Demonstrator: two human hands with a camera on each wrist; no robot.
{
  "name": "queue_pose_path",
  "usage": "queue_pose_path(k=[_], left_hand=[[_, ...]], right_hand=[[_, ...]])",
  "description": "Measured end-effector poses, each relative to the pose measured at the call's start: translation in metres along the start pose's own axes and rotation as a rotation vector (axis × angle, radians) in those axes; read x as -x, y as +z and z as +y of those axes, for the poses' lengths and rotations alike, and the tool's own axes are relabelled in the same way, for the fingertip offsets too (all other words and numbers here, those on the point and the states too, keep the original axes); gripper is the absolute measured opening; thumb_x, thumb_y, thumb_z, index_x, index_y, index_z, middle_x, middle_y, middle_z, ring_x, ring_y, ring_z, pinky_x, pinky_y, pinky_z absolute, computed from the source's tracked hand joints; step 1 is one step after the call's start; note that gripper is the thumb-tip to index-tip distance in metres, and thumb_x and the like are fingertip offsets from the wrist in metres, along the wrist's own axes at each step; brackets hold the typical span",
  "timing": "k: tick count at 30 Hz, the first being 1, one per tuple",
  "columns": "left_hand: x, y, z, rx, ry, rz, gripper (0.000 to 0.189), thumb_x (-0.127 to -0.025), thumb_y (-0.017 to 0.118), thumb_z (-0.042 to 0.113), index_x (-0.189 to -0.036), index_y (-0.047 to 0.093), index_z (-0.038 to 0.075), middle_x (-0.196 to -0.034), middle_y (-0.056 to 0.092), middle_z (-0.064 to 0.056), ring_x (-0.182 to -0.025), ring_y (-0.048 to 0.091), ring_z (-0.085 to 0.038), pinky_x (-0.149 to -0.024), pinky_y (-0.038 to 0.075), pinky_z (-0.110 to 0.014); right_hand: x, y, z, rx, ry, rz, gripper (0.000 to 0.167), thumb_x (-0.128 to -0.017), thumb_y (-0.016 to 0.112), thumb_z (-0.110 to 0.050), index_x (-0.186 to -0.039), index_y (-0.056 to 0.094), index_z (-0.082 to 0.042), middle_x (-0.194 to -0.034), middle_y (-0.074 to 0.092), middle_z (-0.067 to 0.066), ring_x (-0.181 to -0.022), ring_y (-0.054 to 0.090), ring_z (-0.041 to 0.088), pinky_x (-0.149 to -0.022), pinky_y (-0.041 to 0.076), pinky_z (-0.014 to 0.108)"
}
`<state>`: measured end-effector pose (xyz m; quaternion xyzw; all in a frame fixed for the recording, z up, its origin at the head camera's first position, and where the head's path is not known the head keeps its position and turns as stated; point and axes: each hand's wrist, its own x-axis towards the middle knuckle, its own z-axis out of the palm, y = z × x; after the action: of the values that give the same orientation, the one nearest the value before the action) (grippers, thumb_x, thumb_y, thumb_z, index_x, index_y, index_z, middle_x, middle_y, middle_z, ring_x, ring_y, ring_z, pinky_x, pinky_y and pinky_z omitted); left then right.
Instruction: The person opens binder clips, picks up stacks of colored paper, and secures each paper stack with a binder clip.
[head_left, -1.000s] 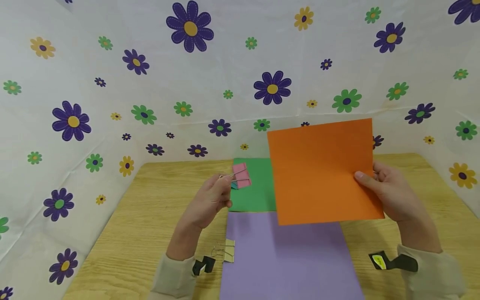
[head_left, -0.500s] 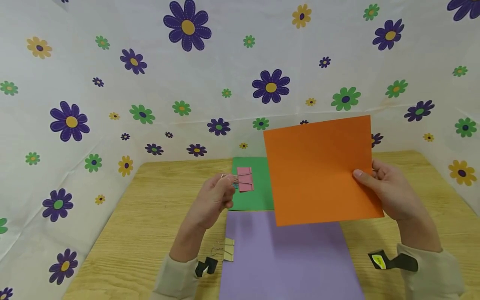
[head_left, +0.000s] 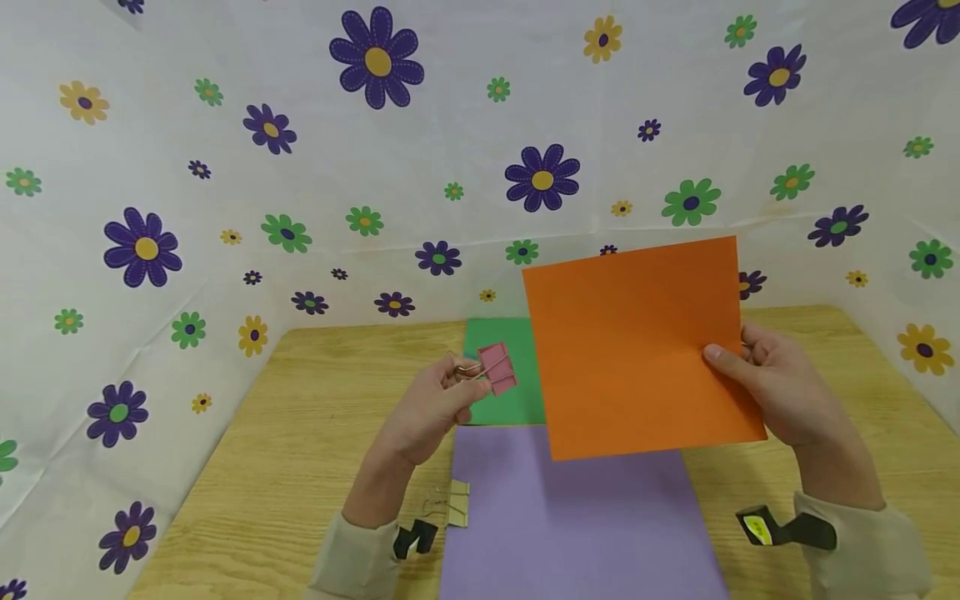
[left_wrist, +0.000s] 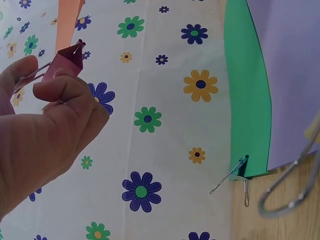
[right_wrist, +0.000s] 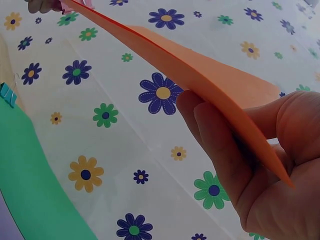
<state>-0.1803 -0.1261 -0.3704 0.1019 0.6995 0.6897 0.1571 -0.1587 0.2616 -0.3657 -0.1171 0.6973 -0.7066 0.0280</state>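
My left hand (head_left: 427,408) pinches a pink binder clip (head_left: 498,368) by its wire handles, raised over the green paper. In the left wrist view the clip's (left_wrist: 64,62) mouth looks slightly parted, with nothing in it. My right hand (head_left: 780,383) grips the right edge of an orange paper (head_left: 641,350), thumb on the near face and fingers behind. The paper is held up and tilted, its left edge a short way right of the clip. In the right wrist view the orange paper (right_wrist: 200,82) bends and seems to have more than one layer.
Green paper (head_left: 498,408) lies at the table's back, with a teal binder clip (left_wrist: 241,167) on its left edge. Nearer lies purple paper (head_left: 577,525), a yellow binder clip (head_left: 458,504) on its left edge. A flowered cloth (head_left: 450,108) hangs behind the wooden table (head_left: 322,425).
My left hand has moved slightly right with the pink binder clip, bringing it closer to the orange paper, and the clip has turned in the fingers. The orange paper has shifted slightly left.
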Motion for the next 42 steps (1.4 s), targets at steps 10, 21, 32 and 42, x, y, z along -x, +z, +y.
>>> queue_pose_path(k=[10, 21, 32, 42], left_hand=[[-0.0005, 0.0004, -0.0006, -0.024, 0.011, 0.046, 0.025, -0.092, 0.062, 0.014, -0.110, 0.048, 0.004, -0.084, 0.059, 0.001, -0.065, 0.044, -0.009, -0.059, 0.033, -0.023], [0.0014, 0.0017, 0.0006, -0.084, -0.002, 0.089, 0.020, -0.087, 0.065, 0.015, -0.098, 0.050, 0.008, -0.078, 0.060, -0.001, -0.055, 0.036, -0.010, -0.055, 0.028, -0.025], [0.0027, 0.0002, 0.0007, -0.036, 0.044, 0.007, 0.021, -0.089, 0.062, 0.010, -0.099, 0.045, 0.005, -0.068, 0.048, 0.001, -0.053, 0.031, -0.008, -0.051, 0.024, -0.022], [0.0039, -0.0036, -0.0017, 0.137, 0.082, -0.130, 0.008, -0.092, 0.056, 0.008, -0.093, 0.048, 0.011, -0.059, 0.035, 0.008, -0.051, 0.028, -0.005, -0.050, 0.014, -0.025]], right_hand=[[-0.0001, 0.0012, 0.0005, 0.026, 0.014, 0.007, 0.023, -0.102, 0.055, -0.012, -0.124, 0.055, -0.020, -0.093, 0.074, 0.000, -0.075, 0.073, 0.021, -0.063, 0.059, 0.036], [-0.0006, 0.0025, 0.0006, 0.091, 0.027, 0.012, 0.022, -0.102, 0.055, -0.014, -0.124, 0.054, -0.019, -0.093, 0.074, 0.000, -0.074, 0.074, 0.022, -0.063, 0.059, 0.037], [0.0000, 0.0025, 0.0006, 0.102, 0.032, 0.003, 0.021, -0.103, 0.054, -0.014, -0.123, 0.053, -0.018, -0.092, 0.074, 0.000, -0.074, 0.074, 0.023, -0.063, 0.059, 0.036], [0.0002, 0.0026, 0.0004, 0.031, 0.007, -0.020, 0.023, -0.103, 0.053, -0.010, -0.125, 0.055, -0.019, -0.095, 0.074, 0.001, -0.076, 0.074, 0.022, -0.064, 0.059, 0.036]])
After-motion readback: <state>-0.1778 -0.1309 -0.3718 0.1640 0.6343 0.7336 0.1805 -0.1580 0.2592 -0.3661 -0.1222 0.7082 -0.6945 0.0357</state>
